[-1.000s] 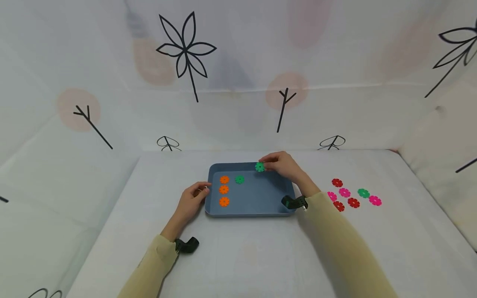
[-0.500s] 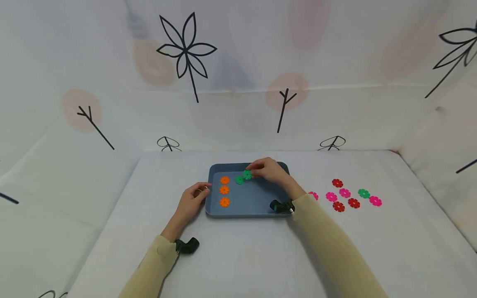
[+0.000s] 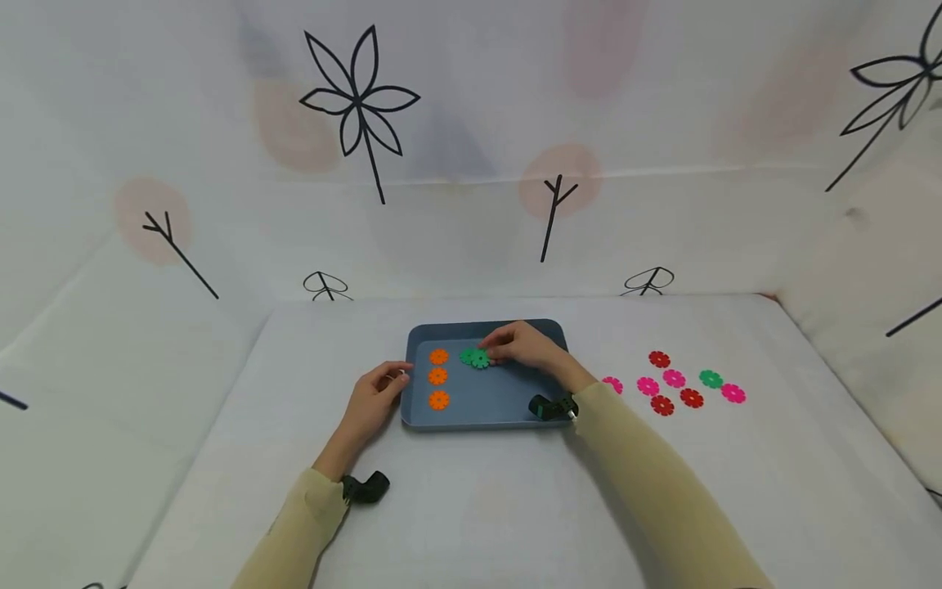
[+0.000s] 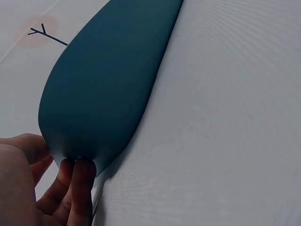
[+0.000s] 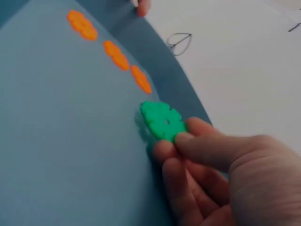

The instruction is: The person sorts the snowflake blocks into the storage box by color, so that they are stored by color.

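In the head view my right hand [image 3: 518,343] pinches a green flower-shaped disc [image 3: 481,359] between thumb and fingers, low over the blue-grey tray [image 3: 478,424]. It overlaps another green disc [image 3: 466,356], largely covered in the right wrist view, where the held disc [image 5: 164,121] tilts above the tray floor. Orange flower-shaped discs, top [image 3: 439,357], middle [image 3: 437,376] and bottom [image 3: 438,400], form a column at the tray's left. My left hand [image 3: 375,397] touches the tray's left edge; in the left wrist view its fingertips [image 4: 84,165] rest against the outer wall.
Right of the tray, several loose discs lie on the white table [image 3: 471,507]: red ones [image 3: 659,359], pink ones [image 3: 733,393] and a green one [image 3: 710,379]. A patterned white cloth [image 3: 456,229] stands behind the table. Each wrist wears a black camera [image 3: 366,488].
My right hand has moved left and down with the green disc, from the tray's far rim to the green disc lying inside. The left hand stays at the tray's edge.
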A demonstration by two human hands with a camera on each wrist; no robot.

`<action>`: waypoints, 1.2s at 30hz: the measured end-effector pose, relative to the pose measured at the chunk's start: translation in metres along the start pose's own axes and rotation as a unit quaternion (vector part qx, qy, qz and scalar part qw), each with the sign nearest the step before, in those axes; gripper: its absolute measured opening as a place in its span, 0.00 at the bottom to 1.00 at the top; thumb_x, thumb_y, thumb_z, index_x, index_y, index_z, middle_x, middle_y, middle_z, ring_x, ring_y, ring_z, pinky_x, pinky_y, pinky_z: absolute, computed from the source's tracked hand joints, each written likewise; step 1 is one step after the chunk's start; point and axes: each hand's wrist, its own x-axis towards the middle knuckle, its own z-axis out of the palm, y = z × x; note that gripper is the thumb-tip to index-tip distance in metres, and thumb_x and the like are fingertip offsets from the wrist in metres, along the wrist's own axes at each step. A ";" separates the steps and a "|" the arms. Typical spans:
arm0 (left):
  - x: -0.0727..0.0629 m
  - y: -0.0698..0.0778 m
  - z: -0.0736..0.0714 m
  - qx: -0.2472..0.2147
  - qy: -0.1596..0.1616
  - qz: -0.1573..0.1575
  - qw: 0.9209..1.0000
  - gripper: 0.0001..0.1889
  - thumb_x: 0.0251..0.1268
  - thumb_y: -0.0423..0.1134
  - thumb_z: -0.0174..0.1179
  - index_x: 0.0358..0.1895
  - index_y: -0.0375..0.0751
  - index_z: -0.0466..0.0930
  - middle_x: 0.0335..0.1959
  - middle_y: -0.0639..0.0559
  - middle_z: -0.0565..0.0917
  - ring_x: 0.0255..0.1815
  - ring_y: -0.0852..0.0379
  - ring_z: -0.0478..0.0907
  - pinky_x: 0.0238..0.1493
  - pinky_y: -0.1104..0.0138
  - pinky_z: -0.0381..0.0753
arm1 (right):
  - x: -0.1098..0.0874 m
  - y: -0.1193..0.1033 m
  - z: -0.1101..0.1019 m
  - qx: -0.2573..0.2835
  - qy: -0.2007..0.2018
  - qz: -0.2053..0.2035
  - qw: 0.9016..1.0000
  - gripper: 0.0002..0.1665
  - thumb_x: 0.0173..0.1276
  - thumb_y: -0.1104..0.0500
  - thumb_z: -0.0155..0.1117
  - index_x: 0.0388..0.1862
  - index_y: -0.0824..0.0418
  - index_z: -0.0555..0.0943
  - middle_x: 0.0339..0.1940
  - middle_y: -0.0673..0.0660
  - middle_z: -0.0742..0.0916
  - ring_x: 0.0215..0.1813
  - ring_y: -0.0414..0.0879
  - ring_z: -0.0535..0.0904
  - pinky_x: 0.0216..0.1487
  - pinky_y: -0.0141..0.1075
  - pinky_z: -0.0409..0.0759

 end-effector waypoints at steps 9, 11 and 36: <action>-0.010 0.033 -0.005 0.009 -0.006 0.009 1.000 0.14 0.75 0.33 0.56 0.56 0.29 0.81 0.41 0.41 0.82 0.33 0.57 0.73 0.36 0.71 0.72 | 0.003 0.002 0.004 0.005 -0.025 -0.012 1.000 0.13 0.70 0.67 0.63 0.51 0.70 0.85 0.39 0.60 0.88 0.38 0.47 0.84 0.45 0.38 0.82; -0.010 0.032 -0.005 0.008 -0.005 0.011 1.000 0.14 0.74 0.33 0.57 0.56 0.29 0.81 0.41 0.41 0.82 0.33 0.57 0.74 0.36 0.71 0.72 | 0.003 0.002 0.005 0.001 -0.027 -0.015 1.000 0.13 0.70 0.67 0.63 0.50 0.71 0.85 0.38 0.59 0.88 0.38 0.47 0.84 0.45 0.38 0.82; 0.003 -0.010 0.001 -0.009 0.007 0.010 1.000 0.13 0.74 0.39 0.59 0.55 0.40 0.83 0.39 0.46 0.81 0.33 0.53 0.74 0.35 0.70 0.73 | 0.005 0.004 0.007 -0.022 -0.031 -0.009 0.999 0.13 0.70 0.64 0.66 0.50 0.69 0.86 0.43 0.60 0.88 0.39 0.48 0.84 0.46 0.40 0.82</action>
